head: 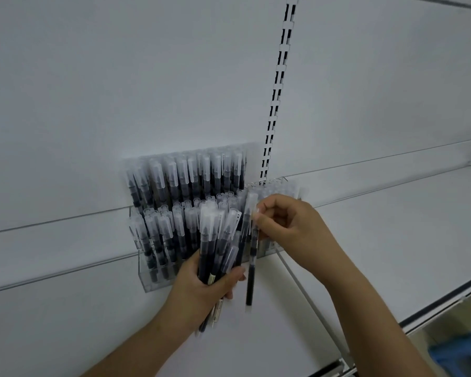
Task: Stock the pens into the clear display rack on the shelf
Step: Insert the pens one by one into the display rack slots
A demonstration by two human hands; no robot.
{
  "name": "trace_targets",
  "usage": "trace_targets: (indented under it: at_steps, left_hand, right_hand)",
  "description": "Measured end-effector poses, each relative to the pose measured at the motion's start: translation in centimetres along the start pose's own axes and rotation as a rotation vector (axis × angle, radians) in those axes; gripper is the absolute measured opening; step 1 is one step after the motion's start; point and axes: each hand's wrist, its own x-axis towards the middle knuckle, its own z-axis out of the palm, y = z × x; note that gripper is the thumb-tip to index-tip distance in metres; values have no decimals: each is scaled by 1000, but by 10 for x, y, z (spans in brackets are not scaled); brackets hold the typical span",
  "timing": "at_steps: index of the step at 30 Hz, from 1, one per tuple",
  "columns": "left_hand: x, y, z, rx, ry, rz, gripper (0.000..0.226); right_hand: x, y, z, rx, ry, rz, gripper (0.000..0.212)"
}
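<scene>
Pens: bundle (215, 248) standing upright in the left hand's grasp, just in front of the rack (158, 278).
Left hand (201, 289): clenching around the bundle.
Right hand (288, 229): pinching one pen (250, 268), hanging below its fingertips, beside the bundle.

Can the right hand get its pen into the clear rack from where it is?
Probably yes. The right hand pinches a single pen directly in front of the clear rack, beside the left hand and its bundle of pens; nothing blocks the way.

Rack (147, 278) clear glossy plastic; pens (249, 268) frosted plastic caps; shelf (378, 240) matt white.
</scene>
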Motion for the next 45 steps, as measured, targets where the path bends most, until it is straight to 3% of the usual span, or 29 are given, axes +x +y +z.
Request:
trace_targets:
  at_steps: [3, 9, 11, 25, 31, 38, 42, 45]
  left_hand:
    - [1, 1, -3, -2, -10, 13, 21]
    - [3, -4, -5, -5, -15, 17, 18]
    - [4, -5, -5, -3, -20, 16, 18]
    - [7, -9, -7, -31, 1, 15, 20]
    - [7, -6, -6, -25, -9, 16, 25]
    - [7, -7, -6, -39, 0, 18, 30]
    - [7, -9, -6, -35, 8, 22, 21]
    - [6, -8, -6, -15, -23, 32, 23]
  right_hand:
    - [7, -8, -13, -34, 28, -30, 8]
    - [41, -38, -49, 126, 489, -235, 5]
    - [53, -45, -49, 141, 529, -277, 5]
    - [86, -39, -35, -244, 254, -296, 4]
    - [82, -24, -18, -444, 2, -193, 10]
    - [72, -21, -21, -560, 58, -156, 21]
    - [35, -20, -20, -428, 286, -128, 29]
    - [15, -16, -4, -400, 159, -93, 35]
